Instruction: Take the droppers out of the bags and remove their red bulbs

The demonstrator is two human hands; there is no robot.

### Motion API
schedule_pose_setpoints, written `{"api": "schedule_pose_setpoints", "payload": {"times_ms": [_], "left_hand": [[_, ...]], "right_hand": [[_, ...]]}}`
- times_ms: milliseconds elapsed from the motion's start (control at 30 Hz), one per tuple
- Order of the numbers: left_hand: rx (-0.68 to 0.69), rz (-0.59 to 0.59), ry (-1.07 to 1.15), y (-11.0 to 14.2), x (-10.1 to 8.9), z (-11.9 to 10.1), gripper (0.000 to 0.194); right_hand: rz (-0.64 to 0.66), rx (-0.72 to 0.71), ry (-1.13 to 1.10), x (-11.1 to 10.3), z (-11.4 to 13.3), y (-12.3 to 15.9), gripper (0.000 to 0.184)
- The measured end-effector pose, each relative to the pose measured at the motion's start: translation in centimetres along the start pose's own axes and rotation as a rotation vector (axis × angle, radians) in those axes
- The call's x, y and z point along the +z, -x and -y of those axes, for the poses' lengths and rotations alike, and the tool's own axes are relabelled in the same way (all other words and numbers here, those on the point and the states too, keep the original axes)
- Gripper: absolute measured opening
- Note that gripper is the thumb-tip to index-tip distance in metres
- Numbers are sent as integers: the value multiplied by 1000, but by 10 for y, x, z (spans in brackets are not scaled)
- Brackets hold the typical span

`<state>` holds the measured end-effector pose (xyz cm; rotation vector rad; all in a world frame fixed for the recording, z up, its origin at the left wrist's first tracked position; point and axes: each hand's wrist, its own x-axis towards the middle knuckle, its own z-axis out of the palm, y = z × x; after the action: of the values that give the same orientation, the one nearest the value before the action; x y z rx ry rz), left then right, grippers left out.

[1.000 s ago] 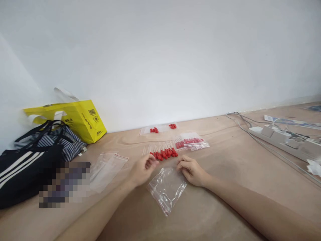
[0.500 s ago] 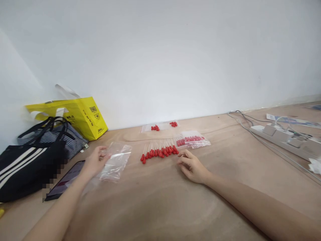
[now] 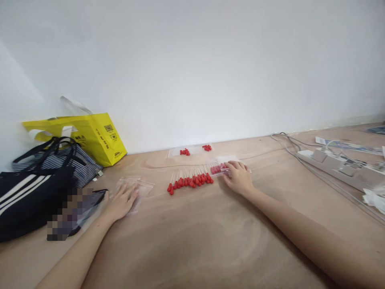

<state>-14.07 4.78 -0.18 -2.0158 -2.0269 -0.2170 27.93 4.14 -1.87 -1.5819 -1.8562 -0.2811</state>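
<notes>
My left hand [image 3: 122, 202] lies flat with fingers spread over clear zip bags [image 3: 145, 188] on the table. My right hand [image 3: 240, 178] is curled over the bag of droppers [image 3: 217, 169], its thumb at the near edge and its fingers on top, partly hiding the bag. Left of that bag lies a row of loose droppers [image 3: 192, 181] with red bulbs toward me and thin clear stems pointing away. Farther back, near the wall, more red-bulbed droppers [image 3: 184, 152] rest on or in a clear bag [image 3: 174, 153].
At the left are a phone [image 3: 87, 206], partly blurred out, a black bag with white stripes [image 3: 36, 204], a striped pouch [image 3: 86, 162] and a yellow shopping bag [image 3: 105, 140]. A white power strip [image 3: 333, 166] with grey cables [image 3: 288, 148] lies at the right.
My left hand has moved left from the middle, carrying a clear bag onto the others, and now lies flat there. My right hand has moved forward and right onto the bag of droppers.
</notes>
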Motion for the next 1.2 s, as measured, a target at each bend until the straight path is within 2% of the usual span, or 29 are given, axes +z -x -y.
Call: {"api": "schedule_pose_setpoints", "payload": {"times_ms": [133,233,300,367,433,533,633,733,800,933,1000,1100,1167,1200], "left_hand": [[46,-353,53,7,-26,-22,47],[213,-492,137,17,-34,-48,38],[306,-490,195,25,-32,-66,32],[384,-433,259,35,-28,-83,28],[492,-357,324,44,-25,-97,25],[614,-316,416,54,-25,-115,21],[669,-305,495,62,-28,-129,21],[674,-279,590,68,-31,-136,25],[624,-260,663,69,-33,-138,27],[497,-214,768,67,-43,-134,33],[553,-143,752,64,-49,-134,32],[731,11,669,61,-51,-139,39],[802,99,621,61,-49,-146,55],[814,142,605,61,-46,-150,63]], "right_hand": [[67,3,74,6,-10,-13,26],[65,9,100,8,-11,-17,22],[28,14,105,6,-11,-18,23],[-51,46,76,3,-11,-19,23],[-170,125,30,-4,-10,-20,22],[-352,247,-47,-17,-4,-17,21],[-409,214,-260,-30,8,-7,20],[-297,104,-522,-38,30,13,16],[-168,-1,-637,-39,47,27,13],[102,-337,-798,-34,69,42,13],[276,-455,-845,-31,71,44,16],[484,-530,-849,-28,68,45,18],[518,-510,-830,-25,64,45,14],[495,-460,-811,-23,62,45,13]]}}
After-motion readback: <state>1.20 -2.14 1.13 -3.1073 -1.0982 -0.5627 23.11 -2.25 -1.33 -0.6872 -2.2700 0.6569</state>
